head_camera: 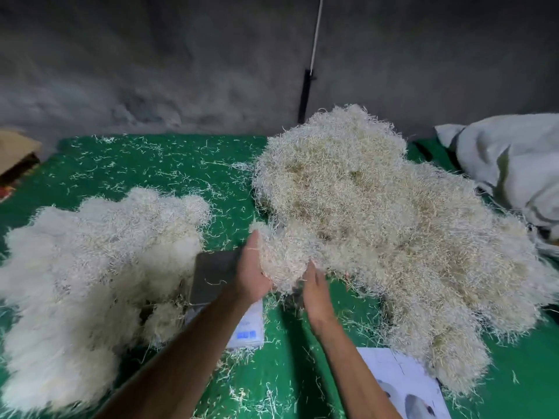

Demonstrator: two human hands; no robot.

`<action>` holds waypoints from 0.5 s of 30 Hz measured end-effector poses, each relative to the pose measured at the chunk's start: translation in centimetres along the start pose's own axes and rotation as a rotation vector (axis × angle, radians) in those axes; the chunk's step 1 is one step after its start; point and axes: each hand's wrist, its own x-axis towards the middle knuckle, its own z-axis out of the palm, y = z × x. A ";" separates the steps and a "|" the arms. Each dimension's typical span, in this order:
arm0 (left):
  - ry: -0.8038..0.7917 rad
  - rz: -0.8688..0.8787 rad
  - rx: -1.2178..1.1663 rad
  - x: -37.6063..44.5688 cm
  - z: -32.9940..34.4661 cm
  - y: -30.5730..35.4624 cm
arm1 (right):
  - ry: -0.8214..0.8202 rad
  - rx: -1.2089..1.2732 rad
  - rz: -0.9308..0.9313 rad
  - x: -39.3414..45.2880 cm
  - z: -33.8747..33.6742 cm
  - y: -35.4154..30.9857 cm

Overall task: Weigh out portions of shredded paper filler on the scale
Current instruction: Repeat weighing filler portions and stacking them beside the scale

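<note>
A clump of shredded paper filler (282, 255) is held between my two hands, at the near left edge of the big pile (378, 213). My left hand (251, 273) cups its left side, fingers pointing up. My right hand (316, 293) presses against its lower right side with fairly straight fingers. Just left of and below the clump lies the scale, its dark grey platform (213, 275) bare apart from a few strands. The scale's lit blue display (246, 334) shows beneath my left forearm.
A second, whiter pile of filler (90, 267) covers the left of the green table (169, 173), which is strewn with loose strands. A printed sheet (402, 385) lies at the near right. A grey-white sack (511, 164) sits far right, a cardboard box (15, 152) far left.
</note>
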 end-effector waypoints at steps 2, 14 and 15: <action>-0.041 0.016 0.159 -1.3 -0.5 1.6 | -0.101 0.307 0.097 -0.7 1.8 -2.5; 0.021 0.017 0.069 -5.1 -5.4 8.2 | 0.056 0.301 0.158 1.8 7.7 -11.0; 0.031 0.025 0.062 -5.3 -6.0 8.6 | 0.053 0.304 0.191 2.0 8.4 -11.6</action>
